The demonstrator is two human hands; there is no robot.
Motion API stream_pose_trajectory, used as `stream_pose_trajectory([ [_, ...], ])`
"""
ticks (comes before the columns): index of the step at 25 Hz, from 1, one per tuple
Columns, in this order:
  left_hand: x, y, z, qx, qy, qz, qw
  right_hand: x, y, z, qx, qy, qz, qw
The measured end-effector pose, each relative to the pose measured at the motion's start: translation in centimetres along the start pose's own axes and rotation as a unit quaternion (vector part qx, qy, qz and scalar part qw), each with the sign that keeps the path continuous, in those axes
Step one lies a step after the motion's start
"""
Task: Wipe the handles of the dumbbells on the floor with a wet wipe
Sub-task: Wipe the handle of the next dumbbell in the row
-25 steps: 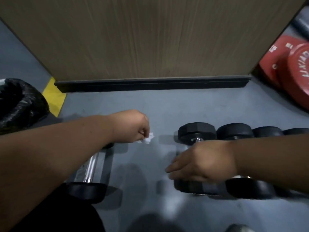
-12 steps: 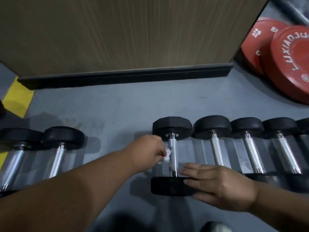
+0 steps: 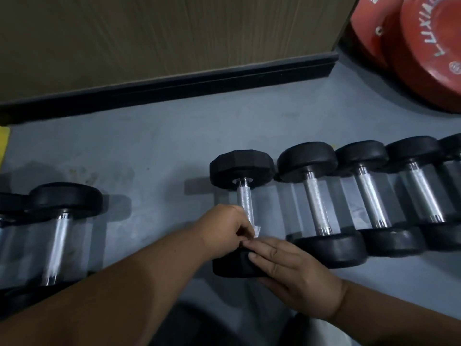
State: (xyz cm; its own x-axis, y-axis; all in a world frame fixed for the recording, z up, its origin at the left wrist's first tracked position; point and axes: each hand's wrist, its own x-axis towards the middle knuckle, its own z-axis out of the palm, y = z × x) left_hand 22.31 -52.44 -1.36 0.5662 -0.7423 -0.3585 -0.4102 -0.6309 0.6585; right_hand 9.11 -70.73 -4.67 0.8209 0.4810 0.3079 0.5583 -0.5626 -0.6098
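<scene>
A black hex dumbbell with a chrome handle lies on the grey floor at the centre. My left hand is closed on a small white wet wipe, pressed against the near end of that handle. My right hand lies flat, fingers together, on the dumbbell's near head. To the right, several round-headed dumbbells lie side by side in a row. Two more dumbbells lie at the left.
A wood-panelled wall with a black skirting runs behind the dumbbells. Red weight plates lean at the upper right. A yellow floor marking shows at the left edge. Bare grey floor separates the two dumbbell groups.
My left hand has slid with the wipe down the handle toward the near head. My right hand has stayed on that head. The view has shifted right and closer.
</scene>
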Motion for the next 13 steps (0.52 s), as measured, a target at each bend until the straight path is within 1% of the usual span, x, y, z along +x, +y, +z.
stream_pose_trajectory([
  [3, 0.8, -0.8, 0.2, -0.023, -0.012, 0.018, 1.0, -0.3, 0.3, 0.3, -0.01, -0.006, -0.023, 1.0],
  [6, 1.5, -1.1, 0.4, -0.015, -0.008, 0.046, 0.999, -0.9, 0.6, 0.1, -0.046, -0.006, -0.016, 0.999],
  [8, 2.1, -1.3, 0.5, 0.001, 0.013, 0.063, 0.998, -1.1, 0.4, 0.4, -0.062, -0.011, -0.014, 0.998],
  [13, 4.6, -1.9, 0.2, 0.03, 0.106, 0.066, 0.992, -1.3, 0.7, 0.1, -0.067, -0.01, -0.013, 0.998],
])
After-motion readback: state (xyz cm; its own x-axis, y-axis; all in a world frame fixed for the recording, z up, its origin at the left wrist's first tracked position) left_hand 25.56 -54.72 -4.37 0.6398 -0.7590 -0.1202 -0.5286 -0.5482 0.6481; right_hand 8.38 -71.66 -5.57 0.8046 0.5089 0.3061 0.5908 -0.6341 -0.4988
